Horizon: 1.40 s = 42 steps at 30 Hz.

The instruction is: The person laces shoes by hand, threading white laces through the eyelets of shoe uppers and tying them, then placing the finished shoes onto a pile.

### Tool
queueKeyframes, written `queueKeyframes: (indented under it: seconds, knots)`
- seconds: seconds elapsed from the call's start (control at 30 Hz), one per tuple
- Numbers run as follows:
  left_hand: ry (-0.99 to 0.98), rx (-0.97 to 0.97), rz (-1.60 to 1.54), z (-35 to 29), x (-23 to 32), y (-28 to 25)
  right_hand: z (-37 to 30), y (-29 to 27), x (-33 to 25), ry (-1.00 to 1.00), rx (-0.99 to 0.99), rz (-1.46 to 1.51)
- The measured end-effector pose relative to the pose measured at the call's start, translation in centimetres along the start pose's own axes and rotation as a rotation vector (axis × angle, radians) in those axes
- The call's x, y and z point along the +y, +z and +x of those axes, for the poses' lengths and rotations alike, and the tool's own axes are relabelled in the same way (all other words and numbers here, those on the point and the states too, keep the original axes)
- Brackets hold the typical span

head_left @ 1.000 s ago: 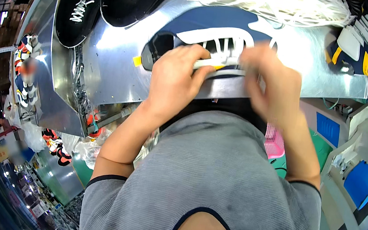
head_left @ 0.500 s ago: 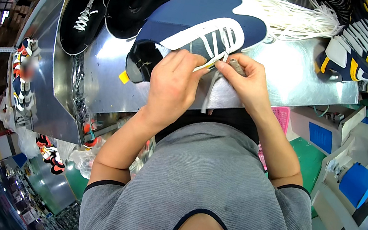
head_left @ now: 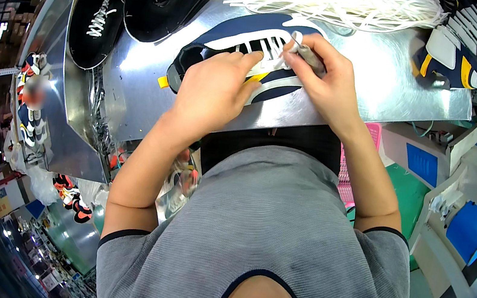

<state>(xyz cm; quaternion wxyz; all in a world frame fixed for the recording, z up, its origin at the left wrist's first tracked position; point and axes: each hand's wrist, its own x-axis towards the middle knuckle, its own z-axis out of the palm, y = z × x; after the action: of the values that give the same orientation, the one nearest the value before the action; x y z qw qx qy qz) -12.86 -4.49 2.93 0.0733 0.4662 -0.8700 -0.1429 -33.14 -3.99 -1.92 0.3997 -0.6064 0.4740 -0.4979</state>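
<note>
A navy shoe upper point(head_left: 238, 29) with white trim, white lacing strips and a black heel lining lies on the metal table, close to my body. My left hand point(head_left: 213, 90) grips its near edge beside the lacing opening, thumb and fingers closed on the material. In my right hand point(head_left: 335, 92) is an awl-like tool with a thick greyish handle point(head_left: 312, 60), held over the toe end of the opening. A white shoelace point(head_left: 296, 39) loops at the tool's thin tip. Whether the tip passes through an eyelet is hidden by my fingers.
A pile of white laces point(head_left: 332, 3) lies along the table's point(head_left: 376, 77) far side. Black-lined laced uppers point(head_left: 94, 25) stand at the left, and stacked navy-and-yellow uppers point(head_left: 461, 61) at the right. Below the right edge are a pink basket point(head_left: 347, 176) and a blue-and-white machine point(head_left: 467, 236).
The upper has turned and flattened, with its opening now facing up. My right hand has risen slightly, and the tool and looped lace now show above the opening. My left hand has shifted left.
</note>
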Motion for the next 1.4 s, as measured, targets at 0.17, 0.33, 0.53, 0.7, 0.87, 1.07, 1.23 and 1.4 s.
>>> queueKeyframes:
  seconds: [0.17, 0.33, 0.53, 0.7, 0.87, 1.07, 1.23, 1.4]
  knots:
    - [-0.256, -0.053, -0.351, 1.0, -0.5, 0.6, 0.7, 0.6, 1.5, -0.156, 0.036, -0.15]
    - [-0.302, 0.076, -0.25, 1.1, 0.1, 2.3, 0.5, 1.3, 2.4, -0.075, 0.141, -0.135]
    - [-0.295, 0.139, -0.357, 1.5, 0.0, 2.9, 0.2, 1.2, 2.6, -0.106, 0.131, -0.141]
    - [-0.207, 0.203, -0.214, 1.6, 0.0, 3.1, -1.8, 0.2, 0.5, 0.032, 0.05, -0.048]
    - [-0.152, 0.263, -0.175, 1.5, -0.1, 3.5, -4.1, -0.5, -0.4, 0.23, -0.052, -0.14]
    - [-0.117, 0.265, -0.19, 1.5, 0.0, 3.3, -3.8, -0.4, -0.2, 0.27, -0.073, -0.169]
    - [0.012, 0.285, -0.211, 1.1, -0.3, 3.7, -3.2, 0.0, -0.3, 0.294, -0.097, -0.174]
    - [0.203, 0.275, -0.214, 0.7, -0.2, 3.6, -2.4, 2.7, 1.0, 0.316, -0.02, -0.172]
